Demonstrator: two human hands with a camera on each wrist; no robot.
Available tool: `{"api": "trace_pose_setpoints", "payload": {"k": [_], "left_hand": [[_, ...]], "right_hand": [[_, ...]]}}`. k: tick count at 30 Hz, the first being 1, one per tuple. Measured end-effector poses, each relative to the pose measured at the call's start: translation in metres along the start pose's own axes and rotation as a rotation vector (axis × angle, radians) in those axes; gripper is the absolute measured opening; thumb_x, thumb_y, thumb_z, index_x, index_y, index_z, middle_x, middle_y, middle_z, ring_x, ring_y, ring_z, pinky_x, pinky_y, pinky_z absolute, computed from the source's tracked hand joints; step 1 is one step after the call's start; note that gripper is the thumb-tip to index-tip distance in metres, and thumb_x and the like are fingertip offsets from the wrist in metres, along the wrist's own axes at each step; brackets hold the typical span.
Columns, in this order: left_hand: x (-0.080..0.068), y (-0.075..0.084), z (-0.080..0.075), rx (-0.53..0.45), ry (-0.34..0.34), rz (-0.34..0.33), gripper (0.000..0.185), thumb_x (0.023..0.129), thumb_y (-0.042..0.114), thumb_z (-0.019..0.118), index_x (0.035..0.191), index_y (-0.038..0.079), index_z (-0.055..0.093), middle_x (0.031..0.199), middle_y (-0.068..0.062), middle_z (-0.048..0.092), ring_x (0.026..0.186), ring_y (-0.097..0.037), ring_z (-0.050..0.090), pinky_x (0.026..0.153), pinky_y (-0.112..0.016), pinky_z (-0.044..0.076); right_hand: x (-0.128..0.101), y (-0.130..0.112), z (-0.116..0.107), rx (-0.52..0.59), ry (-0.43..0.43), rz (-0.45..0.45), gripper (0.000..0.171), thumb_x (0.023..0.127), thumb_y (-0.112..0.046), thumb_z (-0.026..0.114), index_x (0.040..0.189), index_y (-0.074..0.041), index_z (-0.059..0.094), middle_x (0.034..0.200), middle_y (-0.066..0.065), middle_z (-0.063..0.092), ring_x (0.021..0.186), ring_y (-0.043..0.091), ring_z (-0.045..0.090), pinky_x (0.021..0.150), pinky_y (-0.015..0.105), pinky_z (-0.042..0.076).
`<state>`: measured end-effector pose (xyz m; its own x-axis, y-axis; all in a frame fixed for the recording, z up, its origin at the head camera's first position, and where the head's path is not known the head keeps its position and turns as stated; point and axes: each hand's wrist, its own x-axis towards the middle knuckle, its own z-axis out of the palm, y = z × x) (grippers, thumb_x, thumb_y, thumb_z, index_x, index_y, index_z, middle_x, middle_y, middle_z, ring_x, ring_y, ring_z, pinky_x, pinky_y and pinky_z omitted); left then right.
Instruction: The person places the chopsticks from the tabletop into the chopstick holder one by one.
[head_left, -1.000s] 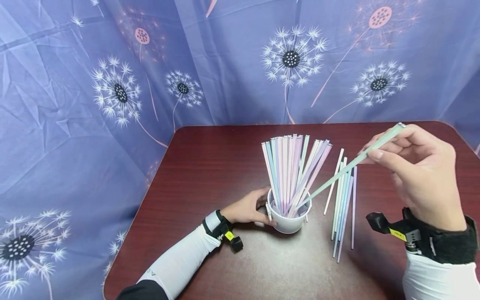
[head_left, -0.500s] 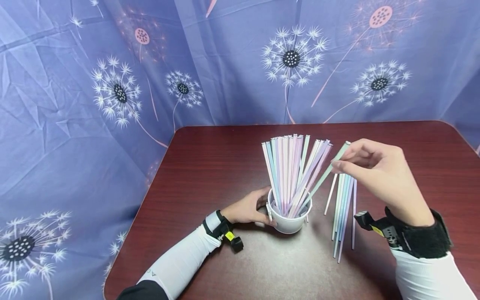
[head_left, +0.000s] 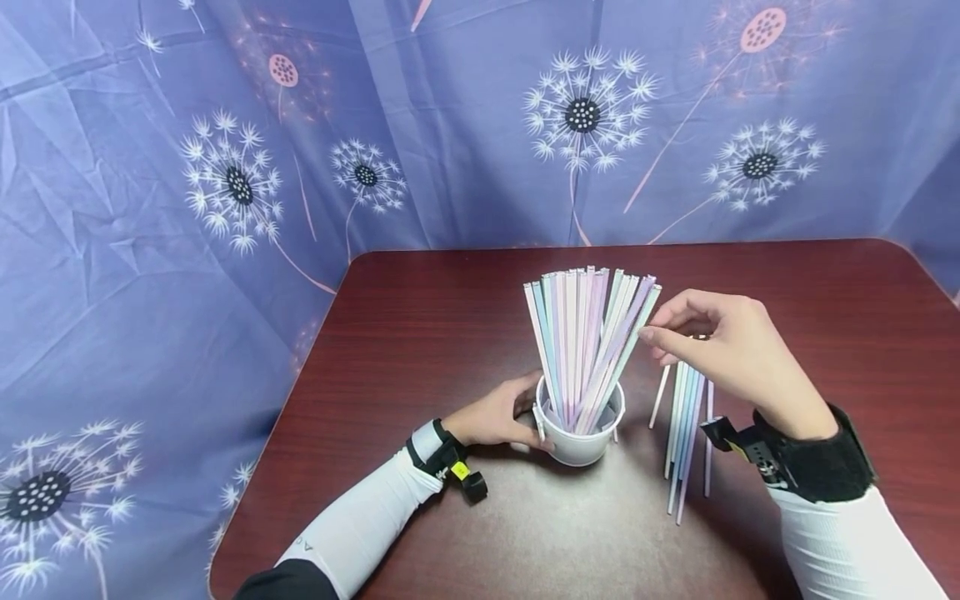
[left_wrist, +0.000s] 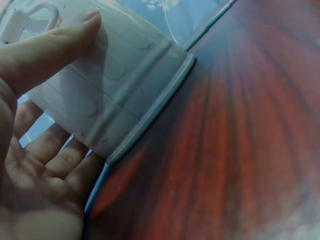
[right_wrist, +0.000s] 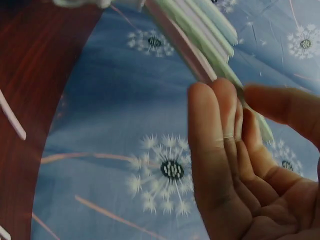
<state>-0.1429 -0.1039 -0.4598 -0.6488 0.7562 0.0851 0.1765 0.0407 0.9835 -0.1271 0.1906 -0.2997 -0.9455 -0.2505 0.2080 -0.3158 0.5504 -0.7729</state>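
A small white bucket [head_left: 573, 450] stands on the table, filled with a fan of pastel straws [head_left: 573, 333] in pink, blue, white, green and purple. My left hand [head_left: 498, 414] holds the bucket from its left side; in the left wrist view the thumb lies along the white wall and the fingers reach round behind. On the bucket's right, my right hand [head_left: 712, 337] pinches a pale green straw [head_left: 637, 331] near its upper end, its lower end inside the bucket. From the right wrist, that straw runs between thumb and fingertips, close beside a pink one.
Several loose straws [head_left: 684, 450] in white, blue and purple lie on the dark red table [head_left: 420, 317] right of the bucket, partly under my right hand. A blue dandelion-print cloth [head_left: 465, 125] hangs behind and to the left.
My right hand has moved left and lower with the green straw, which now stands steeper among the others in the bucket. My left hand has stayed on the bucket.
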Motion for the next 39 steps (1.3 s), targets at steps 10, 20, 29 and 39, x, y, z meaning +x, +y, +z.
{"api": "trace_pose_setpoints", "payload": {"k": [10,20,29,39], "left_hand": [[-0.004,0.026,0.004,-0.017,0.014,-0.034,0.094,0.073,-0.008,0.079,0.15,0.002,0.026,0.146,-0.017,0.046,0.133,-0.016,0.047,0.114,-0.029,0.035],[-0.002,0.018,0.003,-0.006,-0.002,-0.018,0.093,0.073,-0.006,0.079,0.149,0.002,0.027,0.145,-0.017,0.046,0.134,-0.017,0.045,0.115,-0.029,0.035],[0.001,-0.001,0.001,-0.009,-0.013,0.015,0.095,0.072,-0.007,0.08,0.15,0.009,0.028,0.145,-0.012,0.048,0.133,-0.016,0.046,0.114,-0.032,0.036],[-0.001,-0.002,-0.002,-0.025,-0.048,0.046,0.096,0.075,-0.007,0.078,0.152,0.006,0.022,0.151,-0.014,0.04,0.138,-0.019,0.04,0.117,-0.032,0.031]], "right_hand": [[0.006,0.031,-0.026,-0.159,0.045,0.089,0.02,0.087,-0.03,0.074,0.096,-0.012,0.07,0.08,0.004,0.074,0.061,0.008,0.069,0.065,0.005,0.046],[0.024,0.103,-0.036,-0.39,-0.175,0.267,0.025,0.082,-0.017,0.071,0.096,0.003,0.071,0.073,0.009,0.071,0.063,0.021,0.066,0.058,0.036,0.052],[0.025,0.137,-0.023,-0.272,-0.308,0.444,0.027,0.078,-0.011,0.074,0.096,0.009,0.066,0.067,0.007,0.065,0.058,0.019,0.066,0.053,0.036,0.06],[0.025,0.141,-0.023,-0.366,-0.284,0.437,0.034,0.076,-0.008,0.063,0.103,0.012,0.065,0.08,0.022,0.066,0.054,0.02,0.066,0.048,0.037,0.057]]}}
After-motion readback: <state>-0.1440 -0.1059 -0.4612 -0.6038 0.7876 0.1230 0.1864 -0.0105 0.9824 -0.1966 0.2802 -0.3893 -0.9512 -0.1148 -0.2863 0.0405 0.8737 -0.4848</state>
